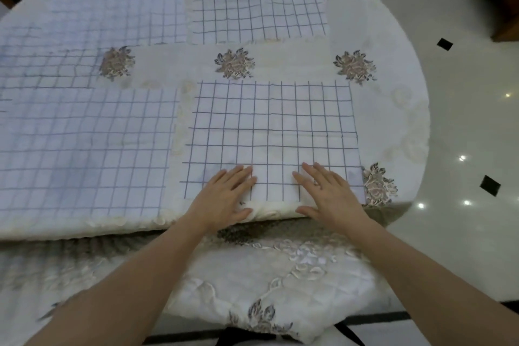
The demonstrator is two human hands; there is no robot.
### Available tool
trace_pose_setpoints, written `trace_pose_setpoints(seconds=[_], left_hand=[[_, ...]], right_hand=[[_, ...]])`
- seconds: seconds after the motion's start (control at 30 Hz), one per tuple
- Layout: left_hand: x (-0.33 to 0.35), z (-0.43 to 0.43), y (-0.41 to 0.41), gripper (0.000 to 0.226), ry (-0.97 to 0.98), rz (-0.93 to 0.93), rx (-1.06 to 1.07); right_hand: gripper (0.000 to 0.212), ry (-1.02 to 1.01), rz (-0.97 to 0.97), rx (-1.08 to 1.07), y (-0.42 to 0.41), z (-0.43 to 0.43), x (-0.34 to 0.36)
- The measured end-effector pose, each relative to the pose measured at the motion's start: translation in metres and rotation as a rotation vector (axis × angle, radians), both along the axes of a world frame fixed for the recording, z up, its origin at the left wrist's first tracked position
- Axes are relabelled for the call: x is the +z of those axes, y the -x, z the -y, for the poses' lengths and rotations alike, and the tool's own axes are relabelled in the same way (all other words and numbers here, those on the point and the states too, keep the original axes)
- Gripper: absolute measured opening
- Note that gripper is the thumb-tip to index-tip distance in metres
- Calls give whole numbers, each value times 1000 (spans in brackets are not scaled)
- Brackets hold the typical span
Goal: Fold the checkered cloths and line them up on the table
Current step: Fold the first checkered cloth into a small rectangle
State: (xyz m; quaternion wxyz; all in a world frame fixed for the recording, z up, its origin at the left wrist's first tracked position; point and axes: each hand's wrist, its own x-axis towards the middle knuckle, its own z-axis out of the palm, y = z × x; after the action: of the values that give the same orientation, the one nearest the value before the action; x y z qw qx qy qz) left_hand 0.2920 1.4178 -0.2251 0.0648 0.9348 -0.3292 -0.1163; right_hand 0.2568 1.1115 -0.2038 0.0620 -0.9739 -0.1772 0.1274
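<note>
A folded white cloth with a dark grid [272, 132] lies flat near the table's front edge, right of centre. My left hand [224, 194] and my right hand [325, 194] rest palm down on its near edge, fingers spread, gripping nothing. A second folded checkered cloth [258, 5] lies at the back, right of centre. To the left, a larger checkered cloth [81, 149] lies at the front. Behind it, two more checkered cloths [98, 14] lie overlapping across the back left and the far left.
The round table wears a cream quilted cover with embroidered flowers [234, 63]; its edge curves away on the right [421, 121]. A cushioned chair seat [266, 284] sits below the front edge. Glossy tiled floor [463, 149] lies to the right.
</note>
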Motion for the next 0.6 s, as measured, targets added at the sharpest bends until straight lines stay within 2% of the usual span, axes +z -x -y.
trace_pose_setpoints(seconds=[0.17, 0.6], left_hand=[[1, 3, 4, 74, -13, 26, 9], [-7, 0, 23, 49, 58, 211, 10]], right_hand=[[79, 30, -44, 36, -4, 1, -8], [63, 2, 94, 89, -1, 7, -19]])
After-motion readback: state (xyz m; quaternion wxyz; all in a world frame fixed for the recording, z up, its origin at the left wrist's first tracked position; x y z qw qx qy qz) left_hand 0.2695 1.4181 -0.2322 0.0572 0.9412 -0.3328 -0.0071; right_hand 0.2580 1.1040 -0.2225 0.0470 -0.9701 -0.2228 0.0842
